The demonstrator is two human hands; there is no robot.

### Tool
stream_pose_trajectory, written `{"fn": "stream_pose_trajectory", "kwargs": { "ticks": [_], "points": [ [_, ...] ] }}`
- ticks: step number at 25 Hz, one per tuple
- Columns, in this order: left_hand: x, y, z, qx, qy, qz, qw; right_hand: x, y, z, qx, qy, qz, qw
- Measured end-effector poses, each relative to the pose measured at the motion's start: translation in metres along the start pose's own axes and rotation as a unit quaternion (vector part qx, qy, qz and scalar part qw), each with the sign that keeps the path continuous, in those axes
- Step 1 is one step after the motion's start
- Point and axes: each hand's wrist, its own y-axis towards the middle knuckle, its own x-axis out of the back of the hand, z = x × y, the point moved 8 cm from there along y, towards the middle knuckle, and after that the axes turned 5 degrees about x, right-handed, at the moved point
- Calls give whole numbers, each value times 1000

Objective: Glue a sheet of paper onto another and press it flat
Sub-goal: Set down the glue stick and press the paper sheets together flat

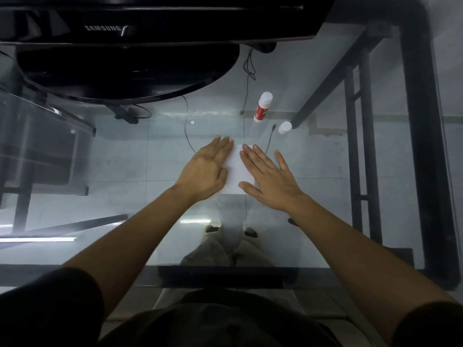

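While both hands, left hand (204, 171) and right hand (269, 177), lay with fingers (250, 159) released and spread flat, the paper (236, 171) was apparently being pressed to the glass desk (125, 156), the glue stick (262, 106) set aside uncapped.

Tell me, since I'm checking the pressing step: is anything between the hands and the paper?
Nothing visible. The left hand and right hand lie flat, palms down, directly on the white paper on the glass table. The glue stick and its cap stand apart, farther back.

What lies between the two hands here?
In the head view, a strip of the white paper shows between the left hand and right hand, both flat on it.
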Motion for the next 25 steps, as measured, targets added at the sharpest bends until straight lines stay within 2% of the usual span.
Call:
{"fn": "stream_pose_trajectory", "kwargs": {
  "ticks": [2,4,12,14,15,17,19,22,25],
  "points": [
    [-22,-5,7,-68,133,84,985,1,0,1,2,5,2,1000],
    [-33,-14,14,-94,201,105,969,1,0,1,0,8,2,1000],
    [-49,-72,9,-178,219,135,950,0,1,0,-5,-6,10,1000],
    [-41,-66,7,-192,185,134,954,-1,0,0,-4,-4,10,1000],
    [-34,-57,7,-172,148,120,966,0,0,0,-3,-5,9,1000],
    [-22,-36,11,-73,74,66,992,1,0,0,-1,-11,8,1000],
    [-27,-23,10,6,74,36,997,1,-1,0,-3,-18,6,1000],
    [-46,-22,6,46,147,26,988,0,-1,0,-9,-28,16,999],
    [-48,-21,11,56,159,16,986,2,1,3,-24,-39,20,999]
  ]
}}
